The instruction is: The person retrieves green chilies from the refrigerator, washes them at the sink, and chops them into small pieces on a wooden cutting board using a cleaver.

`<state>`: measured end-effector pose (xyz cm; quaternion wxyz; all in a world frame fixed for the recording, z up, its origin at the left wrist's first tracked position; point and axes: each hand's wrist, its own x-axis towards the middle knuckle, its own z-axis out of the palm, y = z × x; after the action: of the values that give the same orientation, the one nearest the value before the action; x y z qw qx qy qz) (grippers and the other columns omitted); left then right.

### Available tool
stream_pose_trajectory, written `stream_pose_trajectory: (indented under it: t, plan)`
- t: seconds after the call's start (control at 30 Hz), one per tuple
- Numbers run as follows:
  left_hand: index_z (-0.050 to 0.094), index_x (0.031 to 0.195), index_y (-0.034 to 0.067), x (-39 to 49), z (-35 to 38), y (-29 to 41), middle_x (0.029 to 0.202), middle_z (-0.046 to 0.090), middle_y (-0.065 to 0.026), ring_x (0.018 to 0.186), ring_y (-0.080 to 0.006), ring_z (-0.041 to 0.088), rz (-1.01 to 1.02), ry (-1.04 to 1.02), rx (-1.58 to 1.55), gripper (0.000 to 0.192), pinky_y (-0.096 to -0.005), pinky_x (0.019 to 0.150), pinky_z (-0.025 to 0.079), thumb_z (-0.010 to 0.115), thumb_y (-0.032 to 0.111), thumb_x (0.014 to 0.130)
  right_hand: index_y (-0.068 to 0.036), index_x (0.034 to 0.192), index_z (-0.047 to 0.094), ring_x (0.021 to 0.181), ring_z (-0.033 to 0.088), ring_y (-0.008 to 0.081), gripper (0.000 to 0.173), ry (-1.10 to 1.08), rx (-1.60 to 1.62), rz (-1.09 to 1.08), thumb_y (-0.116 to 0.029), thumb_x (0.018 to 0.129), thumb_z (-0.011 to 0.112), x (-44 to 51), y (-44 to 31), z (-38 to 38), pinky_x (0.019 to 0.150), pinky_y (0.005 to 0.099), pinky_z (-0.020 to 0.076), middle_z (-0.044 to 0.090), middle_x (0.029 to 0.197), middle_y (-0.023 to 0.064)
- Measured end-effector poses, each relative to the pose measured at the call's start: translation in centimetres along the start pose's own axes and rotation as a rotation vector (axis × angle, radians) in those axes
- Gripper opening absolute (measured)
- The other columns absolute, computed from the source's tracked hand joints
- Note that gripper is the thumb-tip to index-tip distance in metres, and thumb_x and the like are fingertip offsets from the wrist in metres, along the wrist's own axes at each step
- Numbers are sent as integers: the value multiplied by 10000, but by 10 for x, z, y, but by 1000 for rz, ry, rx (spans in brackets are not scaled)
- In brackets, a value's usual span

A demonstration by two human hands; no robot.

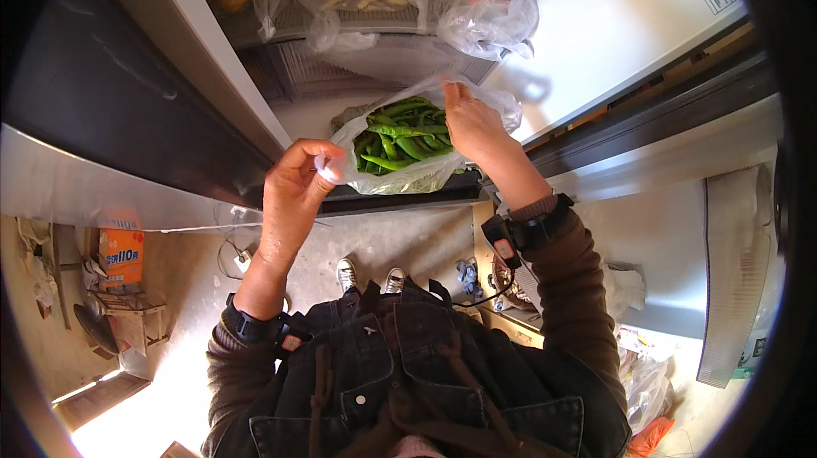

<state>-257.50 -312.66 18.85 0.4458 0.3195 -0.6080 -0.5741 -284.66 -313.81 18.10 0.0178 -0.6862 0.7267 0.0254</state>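
Observation:
A translucent plastic bag [415, 186] of long green chili peppers [405, 133] is spread open at the front of a refrigerator compartment. My left hand [303, 171] pinches the bag's left edge between thumb and fingers. On the other side, my right hand [472, 114] grips the upper right part of the rim, its fingertips partly hidden by plastic. The peppers lie loose inside, between both hands. Beneath the bag runs the dark front edge of the compartment.
Filled plastic bags [488, 1] rest on the refrigerator shelf [376, 27] above. The open refrigerator door [638, 30] stands to the right. An orange printed carton [122, 257] is at the far left. A power strip [242, 260] lies on the floor near my shoes [346, 275].

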Motion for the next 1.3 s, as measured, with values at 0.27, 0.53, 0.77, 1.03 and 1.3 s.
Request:
stream_pose_trajectory:
  t: [0.27,0.53,0.77,1.03,1.3]
  plan:
    - [531,1150,13,7,4,-6,1244,491,-107,1139,-183,478,87,-76,-63,499,-332,955,405,706,301,782,-31,857,618,856,605,337,111,24,90,-383,-49,800,524,15,-2,23,741,406,487,624,925,159]
    - [507,1195,-1,4,-4,-8,1286,458,-114,1238,-217,393,65,-36,-65,589,-369,1040,307,686,377,780,-94,1125,544,904,614,301,401,-70,127,-274,-244,767,643,36,-45,37,769,396,486,651,931,120]
    - [468,1255,22,9,-3,-10,1384,355,-138,1310,-239,313,52,-9,-60,625,-381,1036,314,664,399,797,-150,1075,591,929,599,298,336,-440,256,-432,-291,774,646,26,-14,11,774,392,470,632,1007,101]
    - [467,1264,37,12,-1,-8,1402,333,-145,1332,-239,277,56,-8,-60,634,-381,1031,323,666,408,791,-89,928,648,871,622,313,175,-121,64,-210,-151,779,581,53,-12,33,727,410,480,658,942,99]
    - [502,1233,38,10,2,-6,1366,383,-148,1345,-249,255,7,-58,-60,627,-403,1033,320,671,427,771,-107,1044,605,1014,580,304,297,-130,99,-184,-174,756,623,47,-1,57,852,409,455,639,1012,112]
